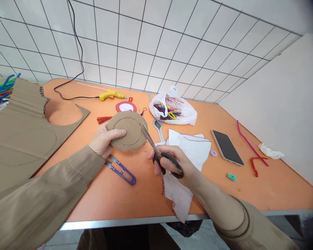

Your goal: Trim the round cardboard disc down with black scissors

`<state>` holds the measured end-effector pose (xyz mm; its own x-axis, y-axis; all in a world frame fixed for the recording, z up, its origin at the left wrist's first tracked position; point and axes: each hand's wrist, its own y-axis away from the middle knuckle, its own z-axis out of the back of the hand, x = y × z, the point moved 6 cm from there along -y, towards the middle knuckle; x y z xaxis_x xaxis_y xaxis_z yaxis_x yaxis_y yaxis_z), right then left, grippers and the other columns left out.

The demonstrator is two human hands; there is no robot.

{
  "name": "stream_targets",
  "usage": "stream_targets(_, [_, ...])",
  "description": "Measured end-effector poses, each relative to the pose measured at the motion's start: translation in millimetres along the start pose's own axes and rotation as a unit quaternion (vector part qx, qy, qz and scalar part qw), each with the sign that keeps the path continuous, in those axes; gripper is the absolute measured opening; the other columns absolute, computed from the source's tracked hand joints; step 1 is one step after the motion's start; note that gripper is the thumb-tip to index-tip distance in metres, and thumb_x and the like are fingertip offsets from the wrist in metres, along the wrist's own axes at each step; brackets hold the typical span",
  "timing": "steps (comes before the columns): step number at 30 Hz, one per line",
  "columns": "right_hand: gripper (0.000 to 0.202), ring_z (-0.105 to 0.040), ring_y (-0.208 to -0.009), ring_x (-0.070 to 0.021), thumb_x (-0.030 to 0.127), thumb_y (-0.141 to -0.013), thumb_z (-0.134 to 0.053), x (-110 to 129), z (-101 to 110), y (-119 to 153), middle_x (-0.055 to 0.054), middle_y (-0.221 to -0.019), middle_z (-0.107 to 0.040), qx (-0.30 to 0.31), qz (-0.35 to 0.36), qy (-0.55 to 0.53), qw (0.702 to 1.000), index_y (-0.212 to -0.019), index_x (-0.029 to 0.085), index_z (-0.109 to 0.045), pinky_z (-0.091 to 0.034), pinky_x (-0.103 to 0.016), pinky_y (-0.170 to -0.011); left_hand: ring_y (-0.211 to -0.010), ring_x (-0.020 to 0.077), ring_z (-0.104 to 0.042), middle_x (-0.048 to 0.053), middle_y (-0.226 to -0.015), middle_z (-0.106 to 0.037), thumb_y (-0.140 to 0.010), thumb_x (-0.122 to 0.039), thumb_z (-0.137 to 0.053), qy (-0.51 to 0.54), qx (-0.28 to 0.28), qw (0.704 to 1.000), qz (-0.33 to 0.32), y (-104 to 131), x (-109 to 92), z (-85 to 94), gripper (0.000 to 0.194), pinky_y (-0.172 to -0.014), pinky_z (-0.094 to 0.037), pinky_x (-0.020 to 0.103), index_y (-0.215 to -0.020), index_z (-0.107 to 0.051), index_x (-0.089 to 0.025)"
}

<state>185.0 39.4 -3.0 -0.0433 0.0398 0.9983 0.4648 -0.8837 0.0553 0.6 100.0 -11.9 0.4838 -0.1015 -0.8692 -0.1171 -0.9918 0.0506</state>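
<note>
My left hand (103, 140) grips a round cardboard disc (129, 133), thumb on top and fingers hidden beneath. A smaller circle is marked or scored inside the disc's edge. In my right hand (176, 161) are scissors (148, 136) with black handles, fingers through the loops. Their blades point up and left, and the tips overlap the disc's right side; I cannot tell whether they touch it. Purple thread snips (122, 170) lie on the table below the disc. Behind the disc sit a pink-rimmed white round piece (126, 106) and a red tassel (103, 119).
A yellow glue gun (111, 94) with a black cord lies at the back. Cut cardboard (21, 139) covers the left side. A plastic bag (189, 113) of threads, white cloth (191, 144), a phone (227, 147) and pipe cleaners (250, 142) lie to the right on the orange table (146, 205).
</note>
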Motion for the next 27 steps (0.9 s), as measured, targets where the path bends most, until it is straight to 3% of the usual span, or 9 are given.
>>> stream_targets(7, [0.050,-0.056,-0.050,-0.0138,0.058,-0.071,-0.072,-2,1,0,0.000,-0.056,-0.061,-0.017,-0.005,-0.013,1.000,-0.089,0.013,-0.063,-0.042,-0.026,-0.052,-0.080,0.0216,-0.070,0.008,-0.089,-0.077,-0.053,-0.021,-0.085,-0.017,0.020,1.000,-0.013,0,-2,-2.7,0.036,-0.071,-0.056,0.028,-0.088,-0.077,-0.015])
stream_targets(16, [0.045,-0.055,-0.048,-0.0123,0.055,-0.074,-0.070,-1,1,0,-0.001,-0.055,-0.062,-0.011,0.001,-0.012,1.000,-0.089,0.013,-0.064,-0.040,-0.024,-0.048,-0.072,0.0196,-0.068,0.005,-0.079,-0.076,-0.050,-0.020,-0.086,-0.055,0.018,0.998,-0.022,1,-9,-1.6,0.036,-0.066,-0.055,0.027,-0.085,-0.077,-0.014])
stream_targets(27, [0.030,-0.053,-0.043,-0.0107,0.039,-0.067,-0.072,3,1,0,0.004,-0.051,-0.055,-0.048,-0.069,0.011,0.996,-0.081,0.014,-0.062,-0.036,-0.023,-0.044,-0.075,0.0233,-0.069,0.006,-0.079,-0.075,-0.050,-0.019,-0.084,-0.095,0.037,0.994,-0.023,-1,-14,0.4,0.037,-0.068,-0.056,0.031,-0.085,-0.076,-0.015])
